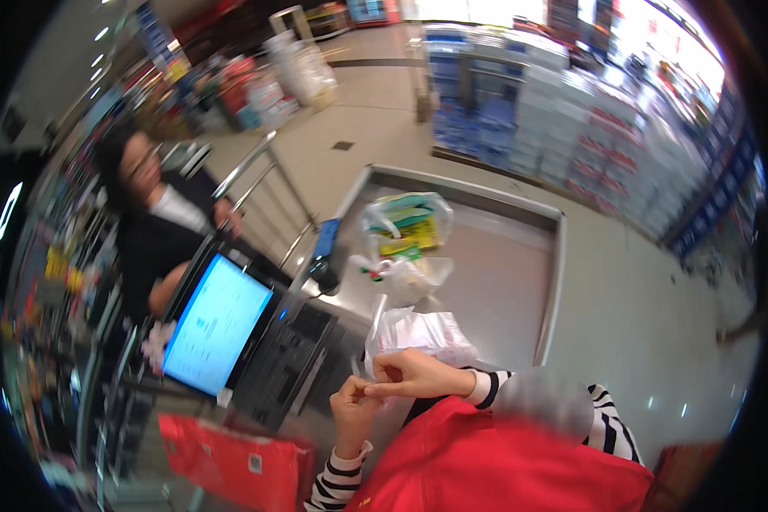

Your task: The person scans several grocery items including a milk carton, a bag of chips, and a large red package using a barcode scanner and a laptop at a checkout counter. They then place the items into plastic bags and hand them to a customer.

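My left hand (352, 409) and my right hand (419, 376) meet in front of my red vest (461, 461), fingertips pinched together. Between them shows a bit of thin, whitish plastic, mostly hidden by the fingers. Just beyond my right hand lie white plastic bags (432, 334) with faint red printing, on the metal checkout counter (499, 275). Farther along the counter sits a filled translucent shopping bag (445, 217) with green and yellow packages inside. A smaller clear bag (409, 281) with pale contents rests against it.
Left of my hands stand a lit monitor (217, 326) and a black keyboard (288, 358). A dark scanner-like device (324, 274) and a blue box (327, 237) sit at the counter's edge. Across stands a person (166, 211) beside a metal railing (272, 173). A red bag-like item (230, 454) is at lower left.
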Demonstrator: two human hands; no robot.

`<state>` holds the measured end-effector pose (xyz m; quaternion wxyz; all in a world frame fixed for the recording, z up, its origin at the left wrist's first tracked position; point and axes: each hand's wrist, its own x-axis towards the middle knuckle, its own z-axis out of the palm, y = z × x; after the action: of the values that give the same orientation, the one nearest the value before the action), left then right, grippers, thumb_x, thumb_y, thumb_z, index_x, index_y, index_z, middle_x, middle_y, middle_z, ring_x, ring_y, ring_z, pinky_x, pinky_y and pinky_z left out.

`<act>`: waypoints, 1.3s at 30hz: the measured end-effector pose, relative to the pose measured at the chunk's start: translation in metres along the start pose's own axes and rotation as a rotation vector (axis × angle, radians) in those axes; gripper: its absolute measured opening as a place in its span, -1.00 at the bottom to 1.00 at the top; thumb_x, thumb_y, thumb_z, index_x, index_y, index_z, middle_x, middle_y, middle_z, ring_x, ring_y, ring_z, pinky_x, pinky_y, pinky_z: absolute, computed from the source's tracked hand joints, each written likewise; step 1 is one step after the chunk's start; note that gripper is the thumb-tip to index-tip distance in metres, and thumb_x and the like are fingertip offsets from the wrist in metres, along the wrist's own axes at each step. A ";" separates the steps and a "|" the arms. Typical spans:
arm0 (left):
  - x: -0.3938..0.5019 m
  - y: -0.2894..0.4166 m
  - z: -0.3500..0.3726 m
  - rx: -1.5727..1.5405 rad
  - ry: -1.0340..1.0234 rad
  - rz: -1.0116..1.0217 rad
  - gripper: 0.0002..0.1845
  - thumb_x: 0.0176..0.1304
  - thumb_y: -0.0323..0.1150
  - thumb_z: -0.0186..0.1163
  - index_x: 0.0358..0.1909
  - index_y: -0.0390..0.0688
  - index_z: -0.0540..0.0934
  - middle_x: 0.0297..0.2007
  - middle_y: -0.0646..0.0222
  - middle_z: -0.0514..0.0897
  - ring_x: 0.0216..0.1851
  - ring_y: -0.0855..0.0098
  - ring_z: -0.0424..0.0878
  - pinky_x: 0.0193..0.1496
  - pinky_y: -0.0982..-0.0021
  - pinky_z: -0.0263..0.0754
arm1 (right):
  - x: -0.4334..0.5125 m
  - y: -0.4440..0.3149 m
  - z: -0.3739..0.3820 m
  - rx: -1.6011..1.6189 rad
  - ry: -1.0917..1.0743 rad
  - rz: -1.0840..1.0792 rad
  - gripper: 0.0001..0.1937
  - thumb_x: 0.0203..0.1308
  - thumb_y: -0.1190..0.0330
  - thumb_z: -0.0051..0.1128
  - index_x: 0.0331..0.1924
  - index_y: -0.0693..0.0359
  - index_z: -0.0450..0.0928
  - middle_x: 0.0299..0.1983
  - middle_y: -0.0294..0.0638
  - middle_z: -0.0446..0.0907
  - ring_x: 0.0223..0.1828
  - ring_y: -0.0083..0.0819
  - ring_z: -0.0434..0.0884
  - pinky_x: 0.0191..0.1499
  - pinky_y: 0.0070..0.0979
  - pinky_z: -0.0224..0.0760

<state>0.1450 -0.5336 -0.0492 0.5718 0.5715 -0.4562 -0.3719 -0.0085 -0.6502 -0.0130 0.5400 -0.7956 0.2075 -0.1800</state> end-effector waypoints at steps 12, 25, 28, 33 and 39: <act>-0.068 0.005 -0.116 0.192 0.794 0.101 -0.78 0.20 -0.33 0.34 -0.46 -0.21 0.52 -0.43 0.35 0.67 -0.40 0.64 0.55 -0.30 0.54 0.46 | 0.102 0.005 0.002 -0.078 0.190 -0.234 -0.88 0.12 0.61 -0.02 -0.52 0.31 0.41 -0.55 -0.31 0.45 -0.49 -0.58 0.46 -0.39 -0.59 0.39; -0.058 0.042 0.034 -0.969 -0.451 0.098 -0.81 0.01 -0.65 0.00 -0.60 -0.14 0.29 -0.63 0.52 0.29 -0.65 0.63 0.25 -0.61 0.56 0.10 | 0.094 0.051 -0.081 -0.053 0.106 -0.244 -0.58 0.22 0.40 0.01 0.18 0.22 0.36 0.07 -0.13 0.48 -0.03 -0.32 0.50 0.06 -0.39 0.37; -0.067 0.058 0.014 -0.637 -0.588 0.009 -0.78 0.18 -0.55 0.01 -0.60 -0.16 0.29 -0.62 0.47 0.30 -0.60 0.56 0.27 -0.51 0.51 0.17 | 0.063 0.071 -0.201 -0.158 0.403 -0.233 -0.52 0.20 0.37 0.04 0.24 0.21 0.34 0.13 -0.12 0.46 0.03 -0.28 0.49 0.12 -0.37 0.34; -0.023 0.084 0.000 -0.699 -0.656 -0.069 -0.83 0.23 -0.35 0.08 -0.45 -0.23 0.45 -0.55 0.47 0.38 -0.55 0.54 0.30 -0.46 0.50 0.22 | 0.008 0.160 -0.231 -0.743 0.522 -0.092 -0.33 -0.04 0.52 0.19 0.28 0.21 0.32 0.24 0.00 0.40 0.19 -0.06 0.40 0.30 -0.24 0.16; 0.047 0.048 0.003 0.254 -0.450 -0.031 -0.51 0.09 -0.33 0.36 0.05 -0.09 0.42 -0.35 0.37 0.58 -0.37 0.48 0.55 -0.29 0.47 0.40 | -0.013 0.163 -0.099 -0.391 -0.001 -0.220 -0.66 0.08 0.42 0.30 -0.06 0.25 0.47 -0.39 -0.15 0.60 -0.23 -0.29 0.67 -0.23 -0.32 0.54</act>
<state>0.1522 -0.5757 0.0030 0.3741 0.5485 -0.6060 -0.4381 -0.0919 -0.7748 -0.1311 0.3526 -0.9031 0.1502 -0.1939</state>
